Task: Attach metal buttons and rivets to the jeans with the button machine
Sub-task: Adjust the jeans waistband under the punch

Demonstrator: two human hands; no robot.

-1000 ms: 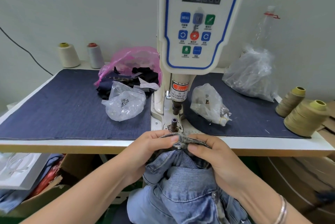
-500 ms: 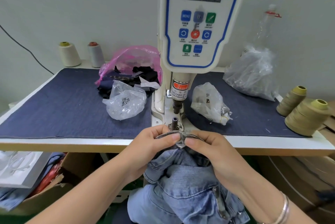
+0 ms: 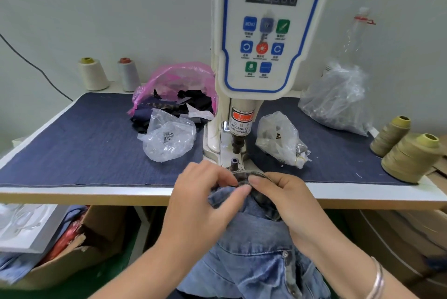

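Observation:
Light blue jeans hang off the table's front edge below the white servo button machine. My left hand and my right hand both pinch the folded waistband edge, fingertips almost meeting. The band sits just in front of the machine's small dark lower die post, under the punch head. A metal rivet shows on the denim lower down. Clear bags of metal parts lie to the left and right of the machine.
Dark denim covers the table. A pink bag of fabric scraps and a large clear bag sit at the back. Thread cones stand at back left and right edge. Cardboard boxes sit under the table.
Both hands have lifted the waistband edge slightly up and closer to the lower die post, and their fingertips have drawn closer together on the fold.

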